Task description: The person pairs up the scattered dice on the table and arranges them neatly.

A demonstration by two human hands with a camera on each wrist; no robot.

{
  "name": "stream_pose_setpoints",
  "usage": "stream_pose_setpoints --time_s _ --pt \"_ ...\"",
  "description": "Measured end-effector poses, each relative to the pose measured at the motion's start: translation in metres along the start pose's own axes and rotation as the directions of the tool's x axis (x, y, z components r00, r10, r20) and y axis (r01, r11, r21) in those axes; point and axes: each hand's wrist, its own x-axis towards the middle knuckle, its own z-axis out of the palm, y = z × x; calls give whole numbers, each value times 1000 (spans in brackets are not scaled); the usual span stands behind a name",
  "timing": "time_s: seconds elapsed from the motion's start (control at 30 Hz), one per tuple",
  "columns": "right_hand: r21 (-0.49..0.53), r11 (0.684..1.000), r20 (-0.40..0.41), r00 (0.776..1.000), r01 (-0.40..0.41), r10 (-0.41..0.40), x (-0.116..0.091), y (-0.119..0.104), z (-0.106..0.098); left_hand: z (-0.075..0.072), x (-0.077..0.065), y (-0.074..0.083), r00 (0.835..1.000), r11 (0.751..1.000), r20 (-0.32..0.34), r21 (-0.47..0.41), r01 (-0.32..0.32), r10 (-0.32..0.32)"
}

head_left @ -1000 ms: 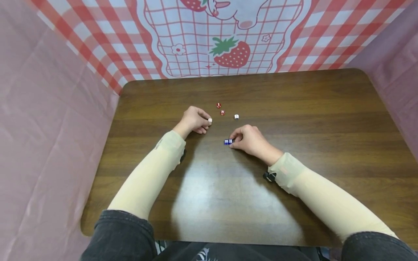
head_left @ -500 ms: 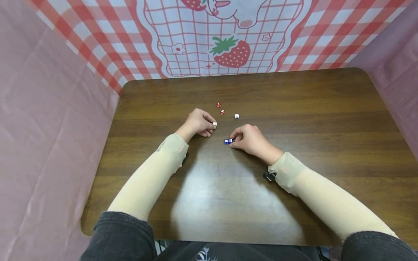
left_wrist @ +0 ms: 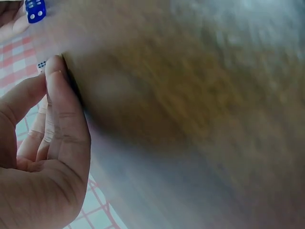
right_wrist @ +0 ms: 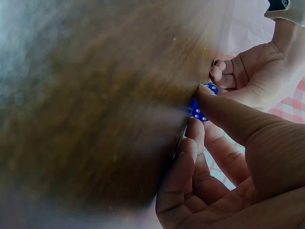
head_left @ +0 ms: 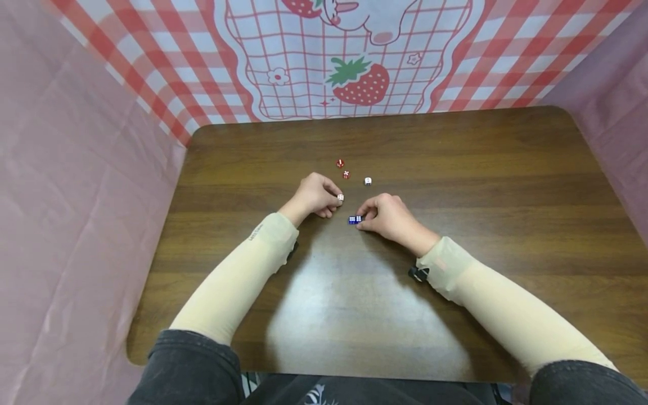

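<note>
Just left of the middle of the table, my left hand (head_left: 317,195) pinches a white die (head_left: 340,197) between thumb and fingertips. Most of that die is covered by the fingers in the left wrist view. My right hand (head_left: 387,217) pinches a blue die (head_left: 359,219) on the tabletop. Touching it, or nearly so, is a second blue die (head_left: 351,220) on its left side. Both blue dice show in the right wrist view, the nearer blue die (right_wrist: 198,112) between the thumb and index finger. A small gap separates the white die from the blue pair.
Beyond the hands lie two red dice, a farther red die (head_left: 340,163) and a nearer red die (head_left: 346,175). Another white die (head_left: 368,181) lies to their right. The brown wooden table (head_left: 481,169) meets a strawberry-print checked cloth (head_left: 304,90) at its back edge.
The left hand has moved right and towards the person with the white die, closer to the blue dice. The right hand and blue dice have stayed in place.
</note>
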Motion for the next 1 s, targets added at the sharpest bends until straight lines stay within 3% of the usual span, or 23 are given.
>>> stream_pose_setpoints --time_s 0.6,1.0 --pt "8 1000 3 1000 -1 1 0 1 0 17 -8 9 998 987 17 146 -65 63" --pt "6 1000 0 1000 11 -11 -1 1 0 24 -11 11 996 979 29 186 -84 80"
